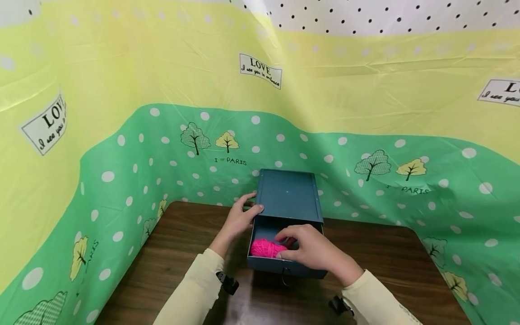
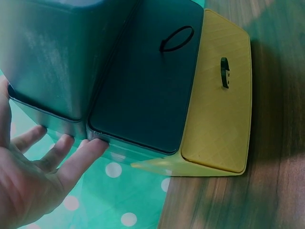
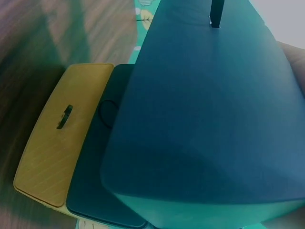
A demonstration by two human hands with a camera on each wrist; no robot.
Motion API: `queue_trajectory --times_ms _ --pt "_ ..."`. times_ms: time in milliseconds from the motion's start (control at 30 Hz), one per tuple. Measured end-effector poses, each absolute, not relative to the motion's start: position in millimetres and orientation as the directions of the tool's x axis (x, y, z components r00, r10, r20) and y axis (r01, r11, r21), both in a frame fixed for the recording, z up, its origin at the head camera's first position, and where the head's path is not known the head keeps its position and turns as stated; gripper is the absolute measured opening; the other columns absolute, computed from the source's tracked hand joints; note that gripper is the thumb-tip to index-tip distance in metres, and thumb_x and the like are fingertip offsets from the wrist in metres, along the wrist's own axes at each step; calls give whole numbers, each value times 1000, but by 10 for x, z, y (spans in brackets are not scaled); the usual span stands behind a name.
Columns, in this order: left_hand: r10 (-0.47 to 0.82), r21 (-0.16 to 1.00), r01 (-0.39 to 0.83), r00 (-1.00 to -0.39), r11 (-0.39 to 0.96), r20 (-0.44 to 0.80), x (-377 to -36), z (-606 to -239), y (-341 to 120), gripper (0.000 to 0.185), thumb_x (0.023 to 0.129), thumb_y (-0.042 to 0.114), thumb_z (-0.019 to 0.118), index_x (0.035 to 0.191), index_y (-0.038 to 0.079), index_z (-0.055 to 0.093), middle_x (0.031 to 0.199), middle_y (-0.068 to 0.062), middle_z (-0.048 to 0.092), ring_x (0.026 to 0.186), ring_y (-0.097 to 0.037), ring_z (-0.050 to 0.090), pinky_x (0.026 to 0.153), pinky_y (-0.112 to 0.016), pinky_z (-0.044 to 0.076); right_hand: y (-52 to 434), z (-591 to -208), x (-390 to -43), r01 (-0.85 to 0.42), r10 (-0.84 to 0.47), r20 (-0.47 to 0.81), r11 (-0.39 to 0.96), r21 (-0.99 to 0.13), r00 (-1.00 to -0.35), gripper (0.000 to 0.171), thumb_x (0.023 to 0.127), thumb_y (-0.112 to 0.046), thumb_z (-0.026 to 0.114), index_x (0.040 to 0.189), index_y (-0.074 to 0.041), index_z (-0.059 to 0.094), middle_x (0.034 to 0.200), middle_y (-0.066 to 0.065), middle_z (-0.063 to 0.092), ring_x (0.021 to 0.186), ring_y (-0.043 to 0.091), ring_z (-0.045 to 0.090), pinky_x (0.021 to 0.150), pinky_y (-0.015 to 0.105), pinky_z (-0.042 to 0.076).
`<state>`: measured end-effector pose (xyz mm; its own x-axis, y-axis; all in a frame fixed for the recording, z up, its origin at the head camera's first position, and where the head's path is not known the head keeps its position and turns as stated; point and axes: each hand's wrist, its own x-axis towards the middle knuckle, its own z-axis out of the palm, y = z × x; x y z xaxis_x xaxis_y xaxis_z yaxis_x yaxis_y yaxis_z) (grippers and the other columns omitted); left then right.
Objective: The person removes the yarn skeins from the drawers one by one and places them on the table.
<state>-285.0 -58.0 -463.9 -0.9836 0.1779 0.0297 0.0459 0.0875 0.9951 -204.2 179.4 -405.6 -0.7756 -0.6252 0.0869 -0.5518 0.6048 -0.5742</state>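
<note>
In the head view, a dark blue drawer unit [image 1: 287,194] stands on the table with its top drawer [image 1: 266,263] pulled out. A skein of bright pink yarn [image 1: 264,248] lies at the drawer's left end. My right hand [image 1: 314,248] reaches into the drawer, thumb and curled fingers around the yarn's right end. My left hand [image 1: 239,216] rests against the unit's left side, thumb near the top edge. The left wrist view shows this left hand [image 2: 40,176] with its fingers spread, fingertips touching the side. The right hand is out of sight in the right wrist view.
Below the pulled-out drawer sit a dark teal drawer [image 2: 143,86] with a black loop handle and a yellow drawer [image 2: 217,114] with a dark handle. The wooden table [image 1: 183,253] meets a green and yellow printed curtain [image 1: 170,149] behind and at both sides.
</note>
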Motion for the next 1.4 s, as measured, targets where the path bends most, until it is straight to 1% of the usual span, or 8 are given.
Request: queue_trajectory --times_ms 67,200,300,567,733,933,1133,1400 --pt "175 994 48 -984 93 31 -2855 -4641 -581 63 95 42 71 153 28 48 134 -15 50 110 -31 62 79 -45 61 1785 -4055 -2067 -563 -646 78 591 -578 -759 29 90 -30 81 116 -19 76 111 -6 74 91 4 69 81 30 59" --pt "170 994 51 -985 99 34 -2861 -4647 -581 63 96 41 70 153 26 48 134 -16 50 110 -31 62 79 -45 60 1769 -4066 -2119 -570 -678 54 569 -592 -733 25 90 -23 82 115 -19 76 109 -9 74 90 3 69 81 29 59" --pt "170 994 53 -985 97 36 -2864 -4648 -578 63 96 40 70 153 24 48 134 -17 50 109 -31 62 78 -44 60 1762 -4079 -2143 -564 -685 39 566 -601 -728 24 90 -19 81 113 -20 76 107 -10 74 88 3 68 80 27 58" --pt "168 995 45 -985 84 31 -2862 -4622 -569 63 96 39 71 153 26 49 133 -16 50 108 -30 62 77 -43 60 1747 -4090 -2146 -559 -652 80 573 -599 -754 17 91 -19 79 107 -23 77 98 -13 73 82 1 65 76 26 57" --pt "170 995 46 -985 86 31 -2869 -4628 -569 63 96 40 71 153 26 49 134 -15 50 109 -30 62 78 -44 61 1764 -4076 -2128 -562 -631 115 576 -593 -768 17 91 -16 79 106 -22 78 99 -13 73 84 3 64 77 29 57" --pt "169 995 41 -985 92 24 -2855 -4640 -564 63 96 40 70 153 26 48 134 -16 49 110 -30 61 78 -43 60 1787 -4068 -2103 -562 -623 130 572 -597 -772 17 91 -17 79 107 -23 77 101 -14 72 86 3 64 79 31 58" --pt "160 994 48 -987 96 32 -2841 -4636 -551 62 96 39 70 153 25 48 134 -17 50 108 -30 61 77 -43 60 1822 -4043 -2059 -572 -604 169 574 -586 -779 18 90 -17 79 107 -23 77 102 -14 73 88 2 64 79 32 58" --pt "155 996 42 -987 75 30 -2848 -4634 -530 63 97 34 70 155 23 46 136 -18 48 107 -30 61 77 -44 60 1888 -3966 -1990 -587 -583 221 569 -577 -782 19 90 -15 80 107 -23 78 104 -11 73 90 4 65 73 28 56"
